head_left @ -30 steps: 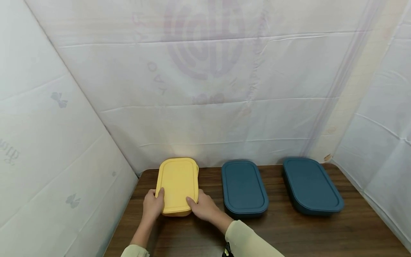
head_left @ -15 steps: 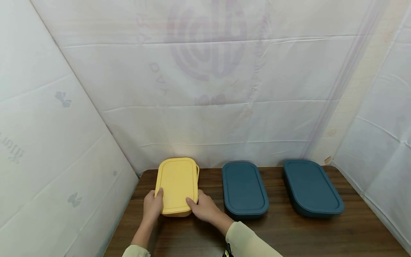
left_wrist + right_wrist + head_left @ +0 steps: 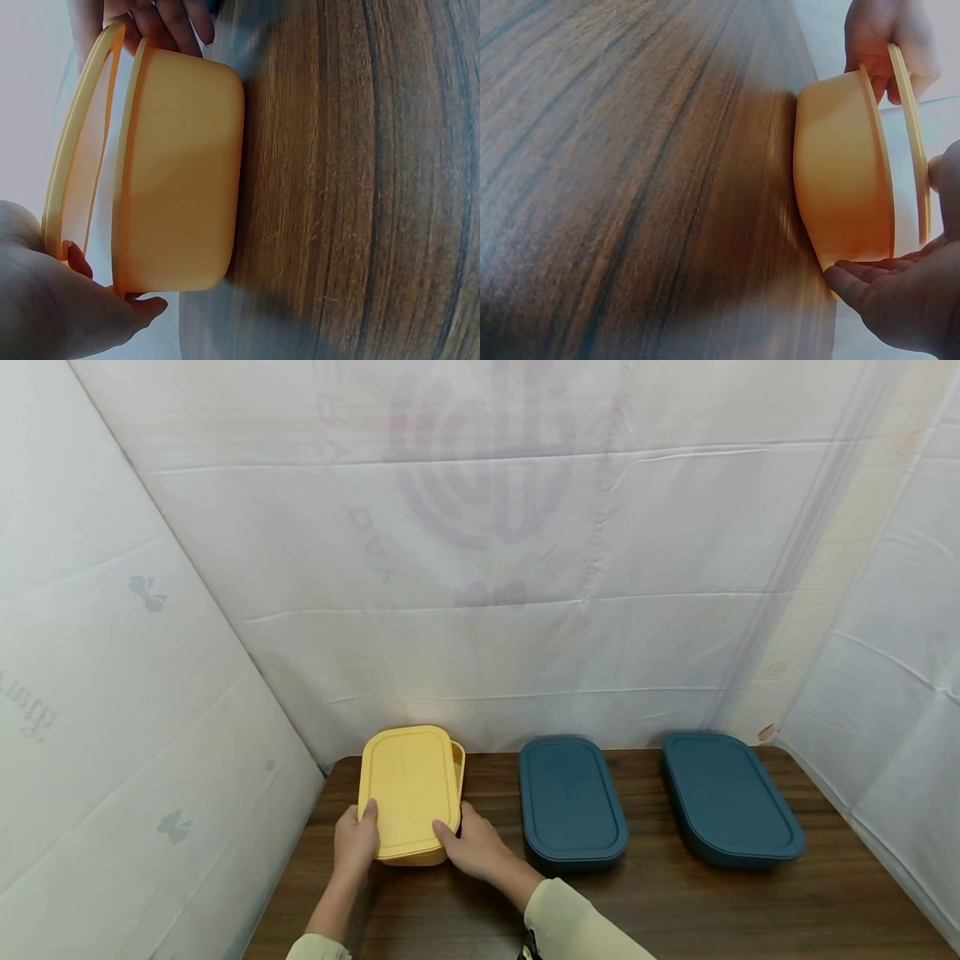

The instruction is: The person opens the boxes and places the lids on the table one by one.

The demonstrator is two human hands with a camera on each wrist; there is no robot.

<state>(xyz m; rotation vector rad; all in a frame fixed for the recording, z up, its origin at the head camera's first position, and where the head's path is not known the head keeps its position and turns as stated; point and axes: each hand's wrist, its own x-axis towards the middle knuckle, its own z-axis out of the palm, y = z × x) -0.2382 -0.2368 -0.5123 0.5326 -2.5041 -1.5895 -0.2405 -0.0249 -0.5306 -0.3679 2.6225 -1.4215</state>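
Observation:
In the head view, a yellow lid (image 3: pixel 408 785) sits shifted left over a yellow food box (image 3: pixel 420 858), baring the box's right rim. My left hand (image 3: pixel 356 843) grips the lid at its near left side, thumb on top. At the near right corner my right hand (image 3: pixel 482 847) pinches the lid, its thumb on top and its fingers stretching down along the box. Both wrist views show a gap between the raised lid (image 3: pixel 75 142) and the box wall (image 3: pixel 840 165), which stands on the wooden table. Inside of the box is mostly hidden.
Two dark blue lidded boxes, one in the middle (image 3: pixel 573 802) and one at the right (image 3: pixel 731 797), stand in a row with the yellow box. The brown wooden table (image 3: pixel 675 910) meets a white sheet wall (image 3: pixel 525 652) behind, with more sheeting at both sides.
The yellow lid has slid left over its box, so more of the box's right rim shows. Both hands keep hold of the lid. The blue boxes stay put.

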